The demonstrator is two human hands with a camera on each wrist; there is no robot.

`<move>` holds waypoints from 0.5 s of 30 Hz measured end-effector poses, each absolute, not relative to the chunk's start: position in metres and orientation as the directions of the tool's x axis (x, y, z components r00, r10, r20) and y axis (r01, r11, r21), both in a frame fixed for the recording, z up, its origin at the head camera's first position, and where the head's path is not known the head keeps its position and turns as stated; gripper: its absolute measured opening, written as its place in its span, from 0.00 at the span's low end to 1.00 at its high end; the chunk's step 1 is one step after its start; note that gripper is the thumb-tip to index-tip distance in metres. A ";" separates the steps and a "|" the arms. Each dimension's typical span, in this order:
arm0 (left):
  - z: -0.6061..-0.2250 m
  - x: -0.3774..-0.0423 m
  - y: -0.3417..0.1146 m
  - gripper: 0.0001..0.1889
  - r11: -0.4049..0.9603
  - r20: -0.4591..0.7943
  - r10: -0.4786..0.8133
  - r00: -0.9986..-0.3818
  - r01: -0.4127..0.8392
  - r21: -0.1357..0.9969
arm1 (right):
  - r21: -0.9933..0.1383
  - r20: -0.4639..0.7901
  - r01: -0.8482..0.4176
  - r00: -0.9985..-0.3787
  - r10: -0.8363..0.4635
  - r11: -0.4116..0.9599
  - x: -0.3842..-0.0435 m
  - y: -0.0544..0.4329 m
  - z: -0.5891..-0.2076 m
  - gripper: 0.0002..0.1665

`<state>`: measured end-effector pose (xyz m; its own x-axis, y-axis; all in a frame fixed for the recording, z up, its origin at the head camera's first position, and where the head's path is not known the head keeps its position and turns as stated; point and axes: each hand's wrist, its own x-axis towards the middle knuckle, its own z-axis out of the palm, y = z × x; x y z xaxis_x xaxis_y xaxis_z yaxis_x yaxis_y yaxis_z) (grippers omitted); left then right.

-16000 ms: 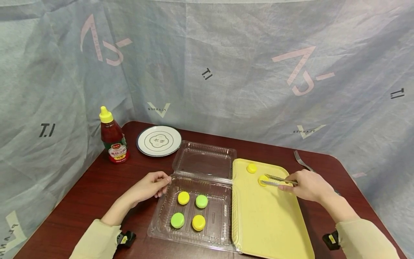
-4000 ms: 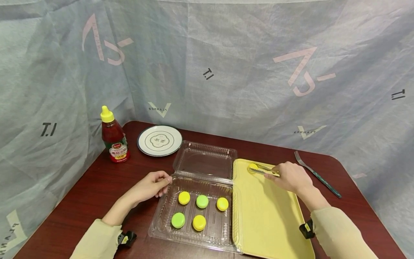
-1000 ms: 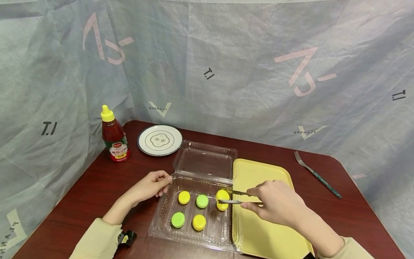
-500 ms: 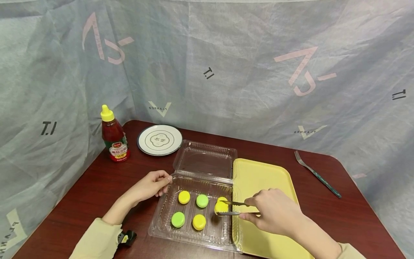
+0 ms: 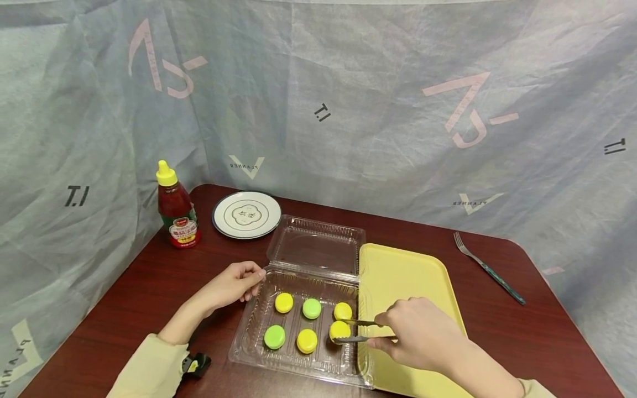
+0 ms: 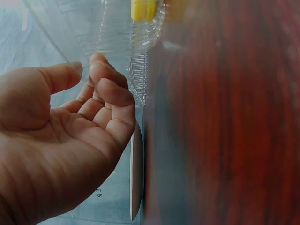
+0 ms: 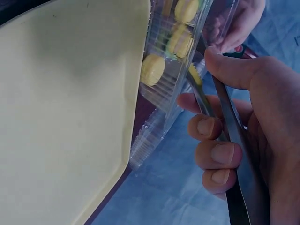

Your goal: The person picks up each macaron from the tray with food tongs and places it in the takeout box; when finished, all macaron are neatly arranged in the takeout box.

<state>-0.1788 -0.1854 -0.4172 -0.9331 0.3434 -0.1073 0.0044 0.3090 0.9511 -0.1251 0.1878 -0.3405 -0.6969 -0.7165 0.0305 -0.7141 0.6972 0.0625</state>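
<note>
In the head view, my right hand [image 5: 423,334] grips metal tongs [image 5: 365,338] over the right side of a clear plastic clamshell box [image 5: 293,362]. Between the tongs' tips is a yellow macaron [image 5: 340,330], low in the front right of the box; whether it touches the bottom I cannot tell. Just behind it sits another yellow macaron [image 5: 343,310]. Two more yellow macarons and two green ones, such as the green macaron [image 5: 274,337], lie to the left. My left hand [image 6: 79,112] pinches the box's left rim between thumb and fingers.
A yellow tray [image 5: 398,271] lies right of the box, under my right forearm. The box's lid [image 5: 318,246] is folded back. Behind stand a white plate [image 5: 246,215] and a ketchup bottle [image 5: 177,213]. A fork [image 5: 490,271] lies at the right.
Over the earlier frames, the two yellow macarons on the tray were carried into the box one by one with the tongs. Lately the right hand moved the last one towards me, while the left stayed put.
</note>
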 end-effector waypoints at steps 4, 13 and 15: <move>-0.418 -0.179 -0.186 0.12 0.309 -0.104 0.343 -0.934 0.008 0.951 | 0.071 0.020 -0.715 -0.696 -0.718 0.695 -0.123 0.185 -0.339 0.25; -0.418 -0.179 -0.186 0.12 0.310 -0.099 0.346 -0.933 0.014 0.951 | 0.101 0.005 -0.728 -0.681 -0.732 0.678 -0.119 0.176 -0.336 0.27; -0.417 -0.179 -0.185 0.12 0.313 -0.100 0.344 -0.934 0.014 0.950 | 0.115 0.003 -0.726 -0.682 -0.731 0.678 -0.118 0.174 -0.336 0.27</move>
<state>-0.1791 -0.1855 -0.4174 -0.9337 0.3439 -0.1000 0.0137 0.3135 0.9495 -0.1182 0.1741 -0.3361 -0.6825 -0.7309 0.0034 -0.7258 0.6783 0.1145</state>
